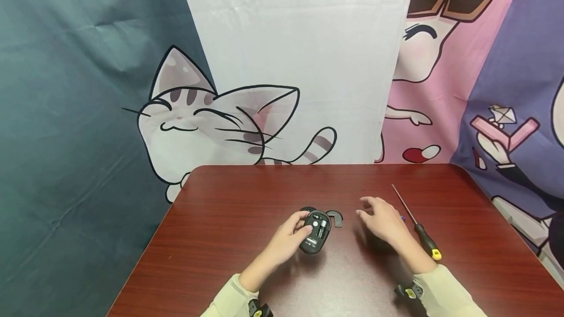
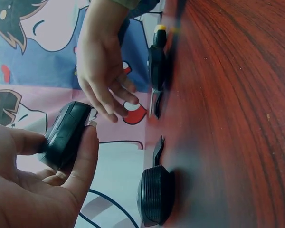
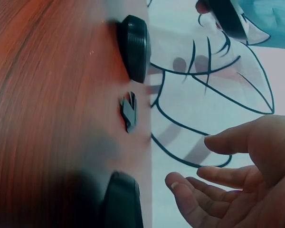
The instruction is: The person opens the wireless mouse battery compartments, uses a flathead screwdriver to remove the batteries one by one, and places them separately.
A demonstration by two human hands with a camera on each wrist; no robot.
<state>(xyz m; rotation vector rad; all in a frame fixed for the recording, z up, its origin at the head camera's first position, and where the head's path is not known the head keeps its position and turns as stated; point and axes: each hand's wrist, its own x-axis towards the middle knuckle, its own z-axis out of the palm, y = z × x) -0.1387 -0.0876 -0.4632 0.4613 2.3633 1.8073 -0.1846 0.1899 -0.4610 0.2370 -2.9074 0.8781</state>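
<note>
While left hand pinches a mouse, right hand hovers, fingers parted, apparently empty

Reddish-brown table, green cloth at left, white cloth, smiling cartoon cat across both, pink cloth, purple cloth.

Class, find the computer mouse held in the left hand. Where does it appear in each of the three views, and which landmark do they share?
Head: the mouse sits below and slightly right of centre, in the left hand.
Left wrist: the mouse is left of centre, held between thumb and fingers.
Right wrist: the mouse is right of centre, cut off by the top edge.
Shared landmark: the right hand, visible in all three.
</note>
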